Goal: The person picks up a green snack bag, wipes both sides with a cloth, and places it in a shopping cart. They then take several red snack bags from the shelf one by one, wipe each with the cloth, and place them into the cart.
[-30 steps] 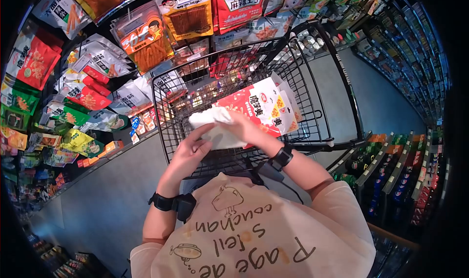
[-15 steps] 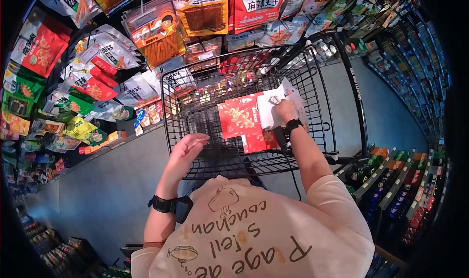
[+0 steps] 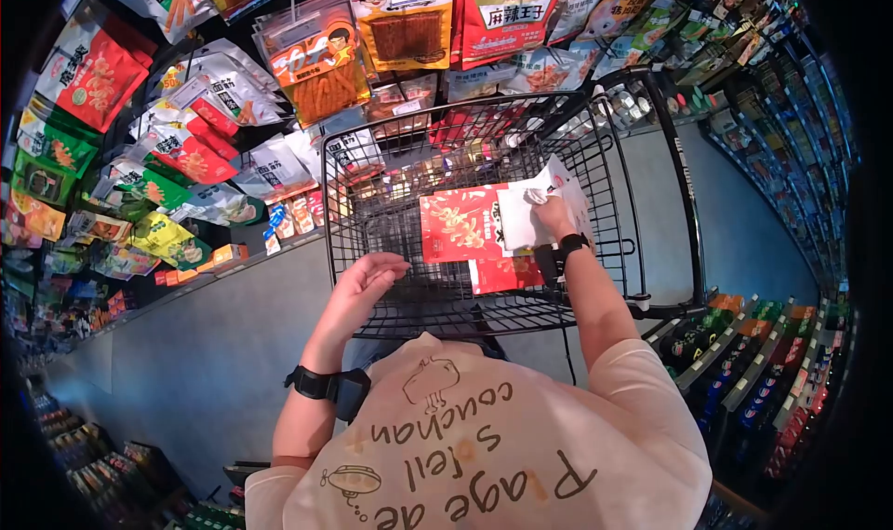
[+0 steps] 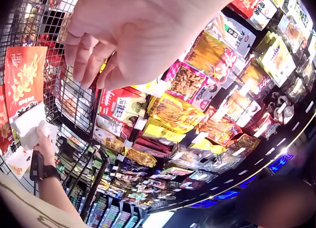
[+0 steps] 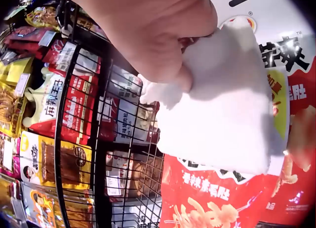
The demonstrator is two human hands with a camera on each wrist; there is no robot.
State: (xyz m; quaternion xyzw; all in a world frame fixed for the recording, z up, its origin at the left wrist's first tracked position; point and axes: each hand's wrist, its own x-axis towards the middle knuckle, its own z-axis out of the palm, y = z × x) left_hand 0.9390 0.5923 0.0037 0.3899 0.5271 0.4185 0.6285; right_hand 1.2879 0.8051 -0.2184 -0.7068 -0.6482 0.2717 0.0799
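Observation:
My right hand (image 3: 556, 217) pinches a folded white cloth (image 5: 222, 124) and holds it against the upper part of a red and white snack bag (image 3: 456, 228). The cloth covers much of that bag's lettering. Another red snack bag (image 3: 502, 275) lies partly beneath, both inside a black wire shopping cart (image 3: 686, 186). My left hand (image 3: 365, 288), with fingers loosely bent and nothing in them, hovers over the cart's near left side. The left wrist view shows the same left hand (image 4: 133, 40) in front of the shelf.
Hanging snack packets (image 3: 316, 60) fill the shelf beyond the cart and to the left. Drink bottles (image 3: 721, 358) stand in rows on racks at the right. Grey floor (image 3: 205, 344) shows between the cart and the shelf.
Both hands were together on the white cloth. My left hand has let go and drawn apart, while the right has carried the cloth rightward onto the snack bag.

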